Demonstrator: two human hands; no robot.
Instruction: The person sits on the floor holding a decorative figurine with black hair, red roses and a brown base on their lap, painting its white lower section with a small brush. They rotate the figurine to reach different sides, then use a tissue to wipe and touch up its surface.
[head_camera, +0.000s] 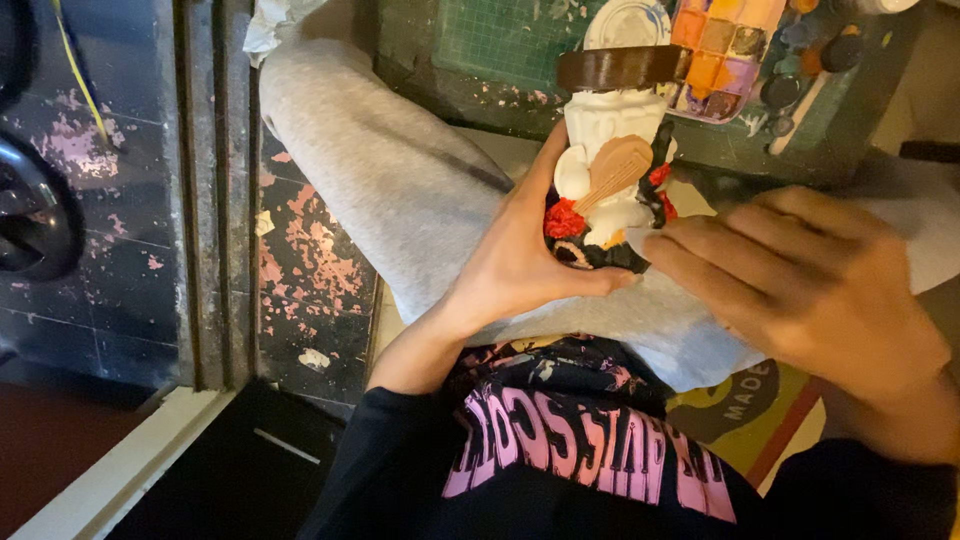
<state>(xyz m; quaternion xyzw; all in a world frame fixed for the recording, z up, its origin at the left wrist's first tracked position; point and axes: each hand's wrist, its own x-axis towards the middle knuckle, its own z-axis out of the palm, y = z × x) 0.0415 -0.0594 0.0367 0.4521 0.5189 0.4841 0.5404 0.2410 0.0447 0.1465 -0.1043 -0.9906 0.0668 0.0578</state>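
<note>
Head view looks down on a seated person's lap, where the left hand (520, 260) has its grip wrapped around the lower end of a painted figurine (610, 170). The figurine's long axis runs away from the body toward the bench (480, 90): its black and red base sits in the palm near the lap, and its brown band-shaped top points at the bench edge. White, tan and red parts face up. The right hand (810, 290) lies just beside it, fingers (690, 262) pressed together and touching the base from the right; whether they pinch anything I cannot tell. A paint palette (720, 55) and a white dish (625, 25) rest on the bench beyond. Grey trousers (400, 190) lie underneath.
</note>
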